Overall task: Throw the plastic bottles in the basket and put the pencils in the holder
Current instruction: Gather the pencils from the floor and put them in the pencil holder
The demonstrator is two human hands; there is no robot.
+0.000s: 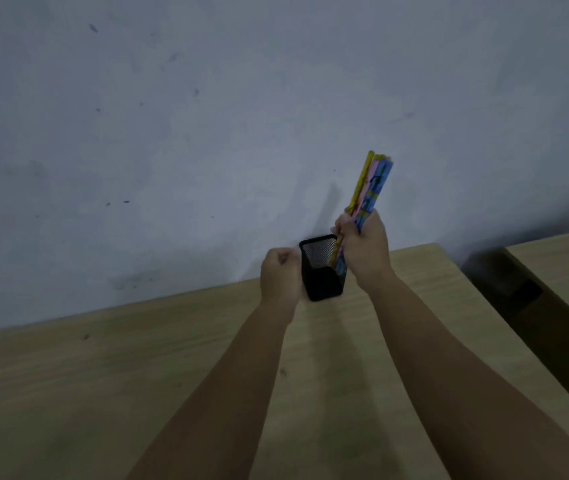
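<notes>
A black mesh pencil holder (321,278) stands on the wooden table (103,375) close to the wall. My right hand (366,247) is shut around a bundle of pencils (371,185), yellow, pink and blue, held nearly upright. Their lower ends dip into the holder's right side. My left hand (279,275) is closed against the holder's left wall and seems to grip it. No plastic bottles and no basket are in view.
A grey, stained wall (207,116) rises directly behind the table. To the right, across a dark gap (504,282), a second wooden table (567,258) begins.
</notes>
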